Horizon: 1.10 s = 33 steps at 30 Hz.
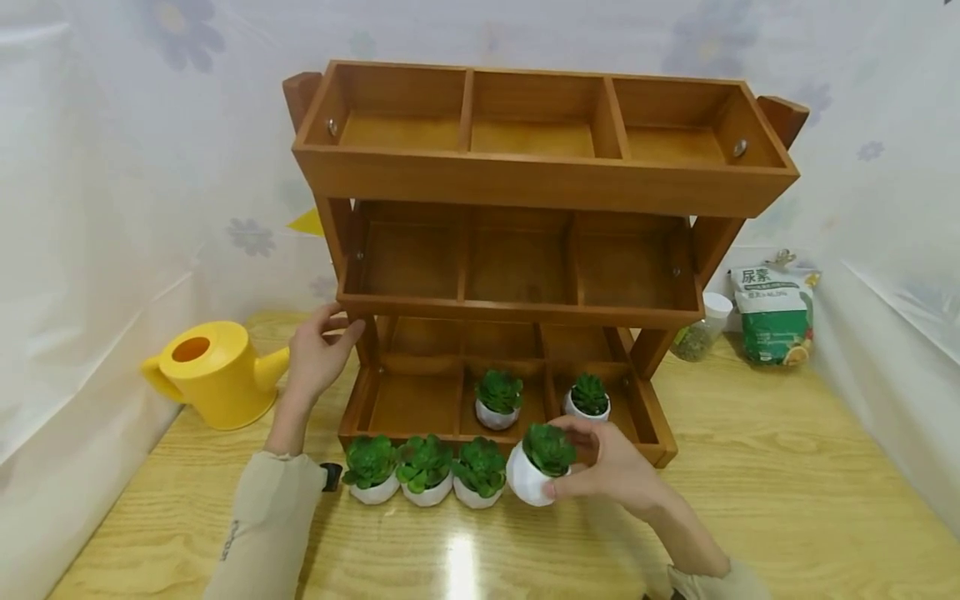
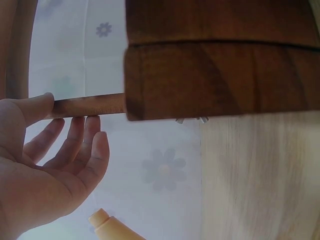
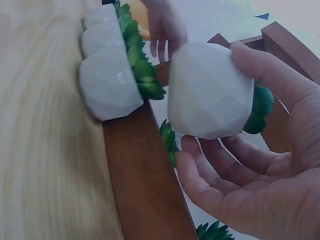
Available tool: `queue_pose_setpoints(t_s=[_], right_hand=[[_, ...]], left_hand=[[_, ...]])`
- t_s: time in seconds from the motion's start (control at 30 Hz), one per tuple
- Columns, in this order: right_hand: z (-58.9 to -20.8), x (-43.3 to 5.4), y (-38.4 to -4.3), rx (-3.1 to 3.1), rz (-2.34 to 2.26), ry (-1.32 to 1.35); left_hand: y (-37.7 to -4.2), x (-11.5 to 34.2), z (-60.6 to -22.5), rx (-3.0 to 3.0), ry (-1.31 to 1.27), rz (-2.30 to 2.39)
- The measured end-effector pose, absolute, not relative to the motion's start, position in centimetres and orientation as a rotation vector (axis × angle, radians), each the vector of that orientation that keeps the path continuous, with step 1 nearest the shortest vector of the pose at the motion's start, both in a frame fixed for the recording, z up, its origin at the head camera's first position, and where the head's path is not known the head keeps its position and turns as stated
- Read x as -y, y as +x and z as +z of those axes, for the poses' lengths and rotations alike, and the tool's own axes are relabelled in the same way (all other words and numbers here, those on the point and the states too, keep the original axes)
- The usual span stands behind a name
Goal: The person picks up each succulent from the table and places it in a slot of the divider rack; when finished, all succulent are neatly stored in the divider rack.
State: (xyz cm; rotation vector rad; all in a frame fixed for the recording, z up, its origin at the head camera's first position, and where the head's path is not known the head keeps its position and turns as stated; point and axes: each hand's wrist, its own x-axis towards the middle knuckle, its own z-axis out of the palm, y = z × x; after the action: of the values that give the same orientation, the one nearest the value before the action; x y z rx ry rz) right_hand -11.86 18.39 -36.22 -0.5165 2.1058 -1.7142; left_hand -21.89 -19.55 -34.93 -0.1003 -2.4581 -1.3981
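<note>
My right hand (image 1: 618, 471) grips a potted succulent (image 1: 529, 475) by its white faceted pot, lifted off the table and tilted. In the right wrist view the thumb and fingers (image 3: 265, 65) lie on either side of that pot (image 3: 210, 92). At the left of the wooden three-tier shelf (image 1: 472, 179), my left hand (image 1: 318, 350) pinches its side post (image 2: 90, 105) between thumb and fingertips. Left of the held plant, several potted succulents (image 1: 426, 471) line up before the bottom tier. Two more, one in the middle compartment (image 1: 498, 400) and one in the right (image 1: 588, 396), stand in that tier.
A yellow watering can (image 1: 217, 375) stands left of the shelf, its spout toward my left forearm. Behind the shelf's right side are a lidded jar (image 1: 702, 327) and a green-and-white bag (image 1: 775, 317). A flowered white sheet (image 1: 247, 158) hangs behind.
</note>
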Motion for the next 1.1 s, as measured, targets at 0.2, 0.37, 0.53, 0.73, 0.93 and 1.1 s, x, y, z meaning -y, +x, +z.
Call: queue_pose_setpoints(t_s=[0.2, 0.37, 0.53, 0.73, 0.93, 1.1], right_hand=[[-34.6, -17.4, -12.7, -2.097, -1.853, -0.496], [-33.3, -16.0, -13.8, -2.144, -1.787, -0.39], [-32.5, -14.2, -15.4, -2.133, -1.734, -0.39], [-31.5, -12.2, -17.5, -2.152, -1.645, -0.359], [-31.1, -10.5, -19.4, -2.247, -1.523, -0.329], [-31.5, -9.8, -20.2, -2.286, -1.467, -0.305]], left_hand=[[-22.3, 19.2, -34.9, 2.455, -0.111, -1.407], [-22.3, 19.3, -34.8, 2.449, -0.116, -1.404], [-22.1, 19.3, -34.7, 2.457, -0.117, -1.404], [-22.1, 19.5, -34.8, 2.454, -0.116, -1.387], [-21.9, 19.5, -34.8, 2.437, -0.107, -1.372], [-21.7, 19.5, -34.9, 2.436, -0.114, -1.369]])
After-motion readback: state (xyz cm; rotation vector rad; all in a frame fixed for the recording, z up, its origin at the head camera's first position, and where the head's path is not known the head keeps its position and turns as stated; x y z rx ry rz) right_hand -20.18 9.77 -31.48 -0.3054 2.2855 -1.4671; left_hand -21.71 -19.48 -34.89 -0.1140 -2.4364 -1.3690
